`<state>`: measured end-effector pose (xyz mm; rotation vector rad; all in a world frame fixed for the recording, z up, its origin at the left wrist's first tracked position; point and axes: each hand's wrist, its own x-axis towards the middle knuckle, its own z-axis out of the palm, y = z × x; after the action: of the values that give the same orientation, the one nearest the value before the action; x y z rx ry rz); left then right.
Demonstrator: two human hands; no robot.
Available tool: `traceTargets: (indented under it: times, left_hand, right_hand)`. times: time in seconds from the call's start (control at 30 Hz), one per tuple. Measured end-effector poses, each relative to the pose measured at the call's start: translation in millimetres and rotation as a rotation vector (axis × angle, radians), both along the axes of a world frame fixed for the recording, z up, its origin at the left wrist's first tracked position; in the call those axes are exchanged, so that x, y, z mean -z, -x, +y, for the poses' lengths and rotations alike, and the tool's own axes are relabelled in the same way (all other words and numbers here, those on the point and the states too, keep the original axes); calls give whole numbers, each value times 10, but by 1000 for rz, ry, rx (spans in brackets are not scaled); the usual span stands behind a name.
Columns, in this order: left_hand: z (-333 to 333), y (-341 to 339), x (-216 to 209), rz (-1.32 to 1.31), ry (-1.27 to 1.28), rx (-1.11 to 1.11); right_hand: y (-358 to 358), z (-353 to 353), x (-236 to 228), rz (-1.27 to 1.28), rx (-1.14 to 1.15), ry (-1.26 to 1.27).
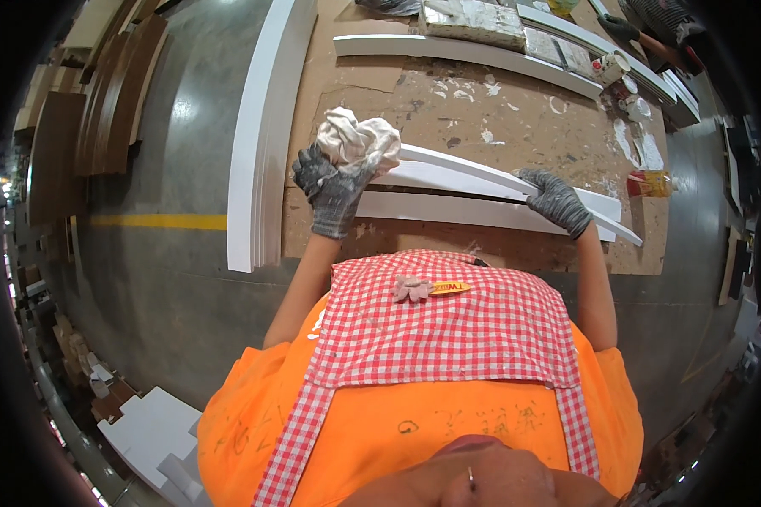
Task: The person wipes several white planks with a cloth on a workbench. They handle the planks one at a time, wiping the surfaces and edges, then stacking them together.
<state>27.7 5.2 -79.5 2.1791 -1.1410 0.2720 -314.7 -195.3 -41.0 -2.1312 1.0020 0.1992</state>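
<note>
Orange shirt up close; our left fingers clutch a crumpled white cloth, right fingers grip the white strip running between them over the counter. Looks like wiping; next stroke needs steady right fingers.

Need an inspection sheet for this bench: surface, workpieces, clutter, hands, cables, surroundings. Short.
Surface: brown tabletop, spattered with white and dark marks.
Job's things: white strip over white boards; bunched white cloth at its left end.
Clutter: reddish-yellow container near the right edge; white cup farther back.
Hands: both gloved; left hand clutches the cloth, right hand has its fingers around the strip.
Cables: nothing seen.
Surroundings: grey floor with yellow line; brown panels at left; co-worker's gloved hand upper right.
</note>
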Motion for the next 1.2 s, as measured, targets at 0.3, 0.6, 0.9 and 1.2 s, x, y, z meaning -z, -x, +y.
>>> traceTargets:
  times: [0.3, 0.6, 0.9, 1.2]
  left_hand:
    - [-130, -372, -6, 816, 158, 200]
    - [-36, -522, 317, 491, -47, 147]
    - [104, -1108, 174, 109, 42, 196]
    - [30, -1090, 94, 741, 442, 104]
  right_hand:
    - [-99, 293, -8, 22, -141, 427]
    - [-205, 161, -130, 95, -66, 523]
    - [-144, 73, 219, 121, -128, 371]
    - [-194, -237, 281, 146, -76, 404]
